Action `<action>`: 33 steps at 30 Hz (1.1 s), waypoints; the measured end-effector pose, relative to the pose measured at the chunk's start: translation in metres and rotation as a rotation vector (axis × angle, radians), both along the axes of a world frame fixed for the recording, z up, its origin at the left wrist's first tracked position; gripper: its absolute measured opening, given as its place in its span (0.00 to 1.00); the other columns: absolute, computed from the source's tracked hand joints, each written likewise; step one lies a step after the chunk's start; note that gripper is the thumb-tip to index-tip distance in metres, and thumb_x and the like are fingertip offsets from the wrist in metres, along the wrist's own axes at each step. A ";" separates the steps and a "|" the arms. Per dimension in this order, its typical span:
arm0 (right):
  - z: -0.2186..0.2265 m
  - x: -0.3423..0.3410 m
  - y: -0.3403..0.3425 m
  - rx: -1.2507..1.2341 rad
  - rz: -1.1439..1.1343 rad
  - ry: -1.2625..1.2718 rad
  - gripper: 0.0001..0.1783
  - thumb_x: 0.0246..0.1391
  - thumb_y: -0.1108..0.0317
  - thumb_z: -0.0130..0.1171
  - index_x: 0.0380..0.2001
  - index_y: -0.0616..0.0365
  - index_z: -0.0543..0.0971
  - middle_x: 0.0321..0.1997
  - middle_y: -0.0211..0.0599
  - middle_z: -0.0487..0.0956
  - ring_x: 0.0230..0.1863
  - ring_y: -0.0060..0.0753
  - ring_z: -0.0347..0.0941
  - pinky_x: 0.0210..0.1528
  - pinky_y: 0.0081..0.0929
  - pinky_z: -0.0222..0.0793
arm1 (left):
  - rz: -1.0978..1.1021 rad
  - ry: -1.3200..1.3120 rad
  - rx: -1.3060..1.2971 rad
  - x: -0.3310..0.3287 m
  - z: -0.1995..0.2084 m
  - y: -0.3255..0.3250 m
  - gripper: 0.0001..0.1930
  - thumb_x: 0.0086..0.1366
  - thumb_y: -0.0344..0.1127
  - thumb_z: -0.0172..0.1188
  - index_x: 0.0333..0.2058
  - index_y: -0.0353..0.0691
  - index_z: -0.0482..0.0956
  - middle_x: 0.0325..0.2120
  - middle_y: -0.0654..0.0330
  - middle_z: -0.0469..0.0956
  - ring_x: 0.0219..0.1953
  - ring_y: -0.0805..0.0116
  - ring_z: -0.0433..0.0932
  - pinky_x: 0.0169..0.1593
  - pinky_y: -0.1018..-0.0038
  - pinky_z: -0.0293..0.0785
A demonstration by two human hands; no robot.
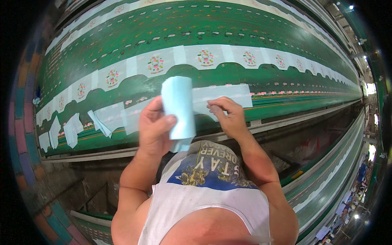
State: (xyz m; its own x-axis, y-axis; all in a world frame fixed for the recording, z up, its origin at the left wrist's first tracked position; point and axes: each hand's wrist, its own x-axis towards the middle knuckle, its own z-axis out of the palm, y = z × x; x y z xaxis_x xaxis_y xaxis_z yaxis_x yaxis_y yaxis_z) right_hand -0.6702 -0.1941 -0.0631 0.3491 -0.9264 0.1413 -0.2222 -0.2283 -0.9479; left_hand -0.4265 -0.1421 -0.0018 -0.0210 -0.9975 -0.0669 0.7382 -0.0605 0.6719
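My left hand [156, 126] is closed round a folded bundle of light blue fabric pieces [178, 107], held upright above the near side of the table. My right hand [228, 116] is to the right of it, fingers curled and the thumb close to the fingertips; whether anything is between them I cannot make out. Below and behind my right hand, a pale blue fabric piece [240, 94] lies flat on the green table [286, 83]. Another flat pale piece [136, 116] lies behind my left hand, partly covered by it.
A row of pale pieces with colourful round prints [205, 59] runs along the table's middle. At the near left, several pieces lie folded or crumpled, among them a folded one [100, 123]. The table's near edge [102, 154] has a pale rail. Another green table [322, 179] stands at right.
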 end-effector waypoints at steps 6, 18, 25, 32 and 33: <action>0.059 -0.056 0.008 -0.178 0.008 -0.293 0.11 0.60 0.70 0.68 0.41 0.67 0.81 0.39 0.38 0.80 0.37 0.23 0.77 0.40 0.22 0.75 | 0.004 -0.213 -0.008 -0.116 -0.002 -0.015 0.23 0.59 0.23 0.71 0.53 0.30 0.78 0.43 0.57 0.84 0.44 0.72 0.81 0.51 0.72 0.78; -0.015 -0.233 -0.040 0.132 -0.315 -0.424 0.04 0.63 0.74 0.62 0.39 0.63 0.78 0.32 0.27 0.81 0.28 0.15 0.73 0.30 0.19 0.70 | 0.218 -0.355 0.147 -0.242 -0.029 -0.034 0.18 0.54 0.21 0.57 0.45 0.28 0.80 0.37 0.57 0.83 0.36 0.69 0.81 0.45 0.72 0.79; -0.087 -0.339 -0.089 0.304 -0.617 -0.357 0.06 0.65 0.73 0.59 0.43 0.64 0.79 0.34 0.33 0.83 0.31 0.19 0.77 0.30 0.21 0.75 | 0.450 -0.263 0.034 -0.201 0.002 -0.013 0.23 0.57 0.32 0.53 0.52 0.29 0.75 0.41 0.54 0.80 0.43 0.62 0.79 0.52 0.65 0.76; -0.124 -0.386 -0.101 0.372 -0.707 -0.350 0.08 0.67 0.71 0.57 0.45 0.65 0.77 0.37 0.34 0.83 0.31 0.21 0.78 0.28 0.21 0.77 | 0.521 -0.154 -0.061 -0.184 0.030 -0.001 0.28 0.58 0.35 0.52 0.58 0.29 0.71 0.46 0.50 0.79 0.49 0.58 0.79 0.56 0.63 0.75; -0.124 -0.392 -0.103 0.378 -0.722 -0.340 0.09 0.67 0.71 0.57 0.46 0.65 0.78 0.38 0.34 0.83 0.32 0.22 0.78 0.29 0.21 0.77 | 0.510 -0.127 -0.073 -0.185 0.031 -0.002 0.28 0.58 0.35 0.52 0.58 0.29 0.71 0.46 0.50 0.79 0.49 0.58 0.79 0.55 0.62 0.75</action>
State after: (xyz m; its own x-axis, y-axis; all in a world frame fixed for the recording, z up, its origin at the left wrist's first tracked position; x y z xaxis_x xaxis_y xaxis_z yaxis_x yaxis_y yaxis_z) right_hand -1.0623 -0.2967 -0.1872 -0.3447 -0.9103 -0.2292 0.1167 0.2008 -0.9727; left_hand -0.6120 -0.1444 0.0295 0.4719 -0.8810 0.0331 0.5738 0.3355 0.7471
